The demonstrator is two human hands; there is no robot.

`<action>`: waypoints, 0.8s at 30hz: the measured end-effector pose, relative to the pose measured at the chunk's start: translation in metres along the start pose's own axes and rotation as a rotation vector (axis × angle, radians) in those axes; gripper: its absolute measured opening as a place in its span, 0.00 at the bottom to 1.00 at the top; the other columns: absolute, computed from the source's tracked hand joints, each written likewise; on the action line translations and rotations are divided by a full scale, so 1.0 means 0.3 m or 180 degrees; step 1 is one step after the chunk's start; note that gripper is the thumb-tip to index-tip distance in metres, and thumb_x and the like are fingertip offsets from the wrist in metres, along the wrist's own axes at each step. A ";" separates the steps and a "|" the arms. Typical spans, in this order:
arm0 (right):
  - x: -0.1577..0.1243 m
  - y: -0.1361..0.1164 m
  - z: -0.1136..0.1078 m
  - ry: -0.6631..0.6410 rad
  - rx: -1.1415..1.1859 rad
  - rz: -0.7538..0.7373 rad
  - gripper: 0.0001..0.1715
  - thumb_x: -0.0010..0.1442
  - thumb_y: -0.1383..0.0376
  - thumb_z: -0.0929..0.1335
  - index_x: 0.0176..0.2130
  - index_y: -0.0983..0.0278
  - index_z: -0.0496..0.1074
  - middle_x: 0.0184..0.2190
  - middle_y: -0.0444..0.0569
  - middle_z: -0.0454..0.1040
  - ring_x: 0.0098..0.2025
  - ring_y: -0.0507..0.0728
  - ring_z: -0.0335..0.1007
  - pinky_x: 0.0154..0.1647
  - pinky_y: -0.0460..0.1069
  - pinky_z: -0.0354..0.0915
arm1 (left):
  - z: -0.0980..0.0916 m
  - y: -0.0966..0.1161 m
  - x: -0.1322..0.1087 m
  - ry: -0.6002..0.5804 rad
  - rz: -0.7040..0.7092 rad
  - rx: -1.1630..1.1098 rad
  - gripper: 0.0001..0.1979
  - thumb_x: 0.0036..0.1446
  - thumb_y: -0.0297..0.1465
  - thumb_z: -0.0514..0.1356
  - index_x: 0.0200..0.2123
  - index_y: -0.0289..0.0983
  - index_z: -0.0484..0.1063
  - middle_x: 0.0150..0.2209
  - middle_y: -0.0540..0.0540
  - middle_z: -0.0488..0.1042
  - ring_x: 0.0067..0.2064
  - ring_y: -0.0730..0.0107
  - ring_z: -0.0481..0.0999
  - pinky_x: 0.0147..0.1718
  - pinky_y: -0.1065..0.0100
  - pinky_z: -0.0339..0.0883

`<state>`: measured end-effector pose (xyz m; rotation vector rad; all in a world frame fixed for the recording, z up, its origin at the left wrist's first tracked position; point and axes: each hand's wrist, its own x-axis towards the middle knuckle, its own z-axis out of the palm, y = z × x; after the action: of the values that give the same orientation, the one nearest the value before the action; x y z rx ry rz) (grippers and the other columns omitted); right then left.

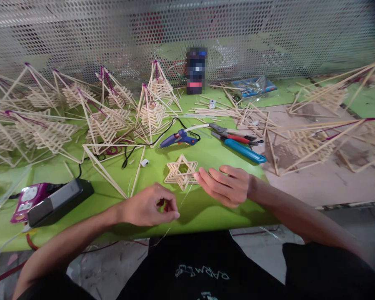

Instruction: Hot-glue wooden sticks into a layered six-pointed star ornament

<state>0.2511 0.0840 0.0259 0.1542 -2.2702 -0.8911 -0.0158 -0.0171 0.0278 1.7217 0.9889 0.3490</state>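
Note:
A small six-pointed star of stacked thin wooden sticks (174, 177) lies on the green tabletop in front of me. My left hand (151, 205) is to its lower left, thumb and forefinger pinched together on a thin clear strand (185, 199). The strand runs from near the star past those fingertips toward my lap. On the other side, my right hand (225, 186) reaches in, its fingertips drawn together at the star's right corner. Whatever those fingertips pinch is hidden. A blue glue gun (178, 138) rests behind the star.
Pliers with red handles (234, 135) and a teal-handled tool (245, 151) lie behind my right hand. Stick pyramids (108, 123) crowd the left; others (318, 141) stand right. Loose sticks (214, 111), a phone (196, 71), a power strip (28, 200) and a black cord (125, 160) are around.

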 end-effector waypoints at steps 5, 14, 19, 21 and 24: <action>-0.003 0.004 0.005 0.0037 -0.0064 0.0015 0.02 0.59 0.65 0.74 0.36 0.60 0.81 0.37 0.46 0.82 0.37 0.52 0.72 0.27 0.48 0.61 | -0.005 0.003 -0.002 0.0024 0.0018 0.0003 0.07 0.59 0.33 0.64 0.29 0.37 0.78 0.27 0.51 0.78 0.27 0.78 0.70 0.27 0.73 0.63; -0.056 -0.002 0.045 0.0025 0.0290 0.0592 0.07 0.64 0.66 0.70 0.42 0.56 0.79 0.40 0.44 0.82 0.38 0.52 0.76 0.30 0.48 0.68 | -0.018 0.011 -0.002 0.0232 0.0069 -0.0059 0.08 0.59 0.33 0.64 0.29 0.36 0.78 0.26 0.50 0.78 0.27 0.76 0.72 0.26 0.72 0.63; -0.067 -0.035 0.117 -0.0387 0.1642 0.2207 0.21 0.63 0.57 0.73 0.54 0.57 0.74 0.44 0.47 0.82 0.42 0.57 0.78 0.42 0.54 0.73 | -0.050 0.021 -0.015 0.0512 0.0465 -0.0148 0.05 0.59 0.30 0.65 0.30 0.37 0.78 0.26 0.50 0.78 0.27 0.76 0.73 0.27 0.71 0.64; -0.058 -0.051 0.140 -0.0793 0.2120 0.2494 0.40 0.57 0.44 0.73 0.61 0.60 0.68 0.52 0.53 0.78 0.52 0.63 0.76 0.53 0.61 0.72 | -0.066 0.020 -0.023 0.0627 0.0635 -0.0194 0.04 0.58 0.29 0.66 0.30 0.37 0.77 0.27 0.49 0.78 0.27 0.76 0.73 0.28 0.71 0.65; -0.045 -0.072 0.159 -0.1299 0.2494 0.2614 0.58 0.49 0.36 0.74 0.66 0.63 0.59 0.59 0.60 0.72 0.57 0.68 0.72 0.58 0.66 0.70 | -0.086 0.020 -0.033 0.0712 0.0841 -0.0313 0.03 0.58 0.26 0.66 0.32 0.37 0.77 0.28 0.49 0.79 0.28 0.75 0.74 0.29 0.70 0.67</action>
<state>0.2283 0.0987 -0.0208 -0.6295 -2.5765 0.4416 -0.0362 -0.0082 0.0454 1.7519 0.8859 0.7627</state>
